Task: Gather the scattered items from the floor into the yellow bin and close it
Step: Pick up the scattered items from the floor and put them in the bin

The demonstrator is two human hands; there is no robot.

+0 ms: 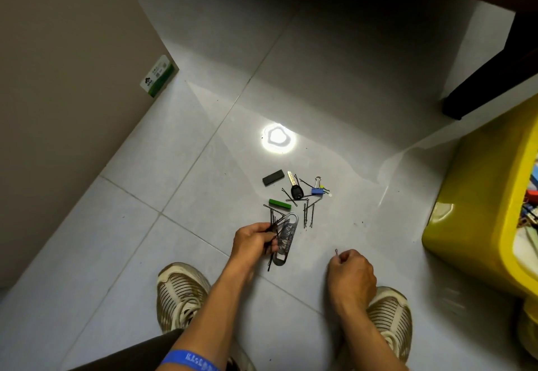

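Blue wristband (189,360) circles the left forearm at 6 o'clock, above two pale sneakers (180,292). Left hand (254,242) grips a bundle of black hairpins (273,225) together with a flat metal bottle opener (286,239). Right hand (350,271), well apart at 4 o'clock, pinches a single hairpin (336,251). Just beyond the left hand, toward 12, lie a green block (279,204), black block (273,177), key (294,188), blue binder clip (318,187) and loose hairpins (309,216). Yellow bin (477,195) stands open at 3 o'clock, beyond the right hand.
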